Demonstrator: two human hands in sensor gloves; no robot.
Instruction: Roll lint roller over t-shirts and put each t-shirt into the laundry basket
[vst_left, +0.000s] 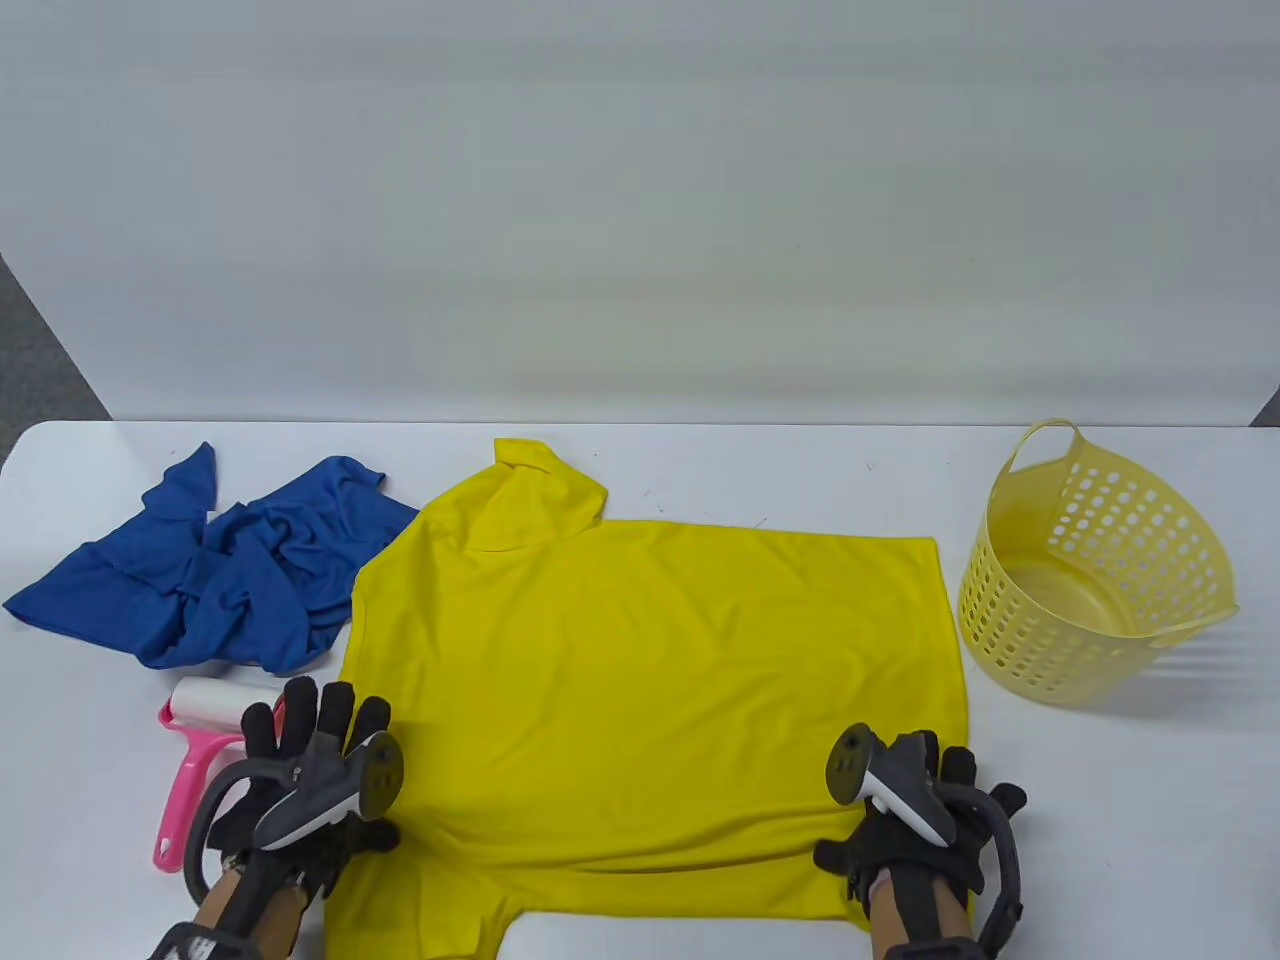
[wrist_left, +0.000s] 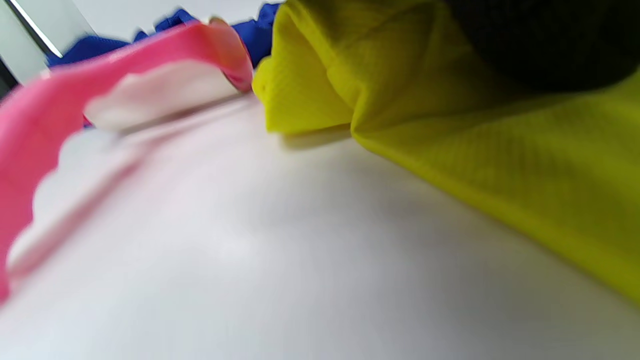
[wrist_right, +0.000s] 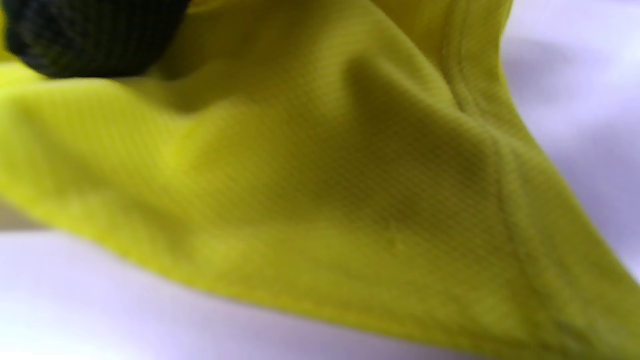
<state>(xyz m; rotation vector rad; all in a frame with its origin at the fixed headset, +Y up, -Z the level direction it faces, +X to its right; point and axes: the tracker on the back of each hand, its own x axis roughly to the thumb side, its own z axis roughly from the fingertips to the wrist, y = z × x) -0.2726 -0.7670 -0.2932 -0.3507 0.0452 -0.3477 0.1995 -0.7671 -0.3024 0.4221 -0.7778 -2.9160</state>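
We see the yellow t-shirt (vst_left: 650, 690) spread flat on the white table (vst_left: 1100, 800), its near edge at the table front. Our left hand (vst_left: 300, 780) rests at the shirt's left edge with fingers straight and spread, gripping nothing we can see. Our right hand (vst_left: 920, 800) sits on the shirt's near right corner; in the right wrist view the fabric (wrist_right: 320, 200) rises in a fold under a black fingertip (wrist_right: 90, 35), but we cannot tell whether it is pinched. Just left of the left hand lies the pink lint roller (vst_left: 200, 750), its white roll end away from us. Beyond it, the crumpled blue t-shirt (vst_left: 220, 570) touches the yellow one. Well beyond the right hand and to its right, the yellow laundry basket (vst_left: 1090, 570) stands tilted, apart from the shirt.
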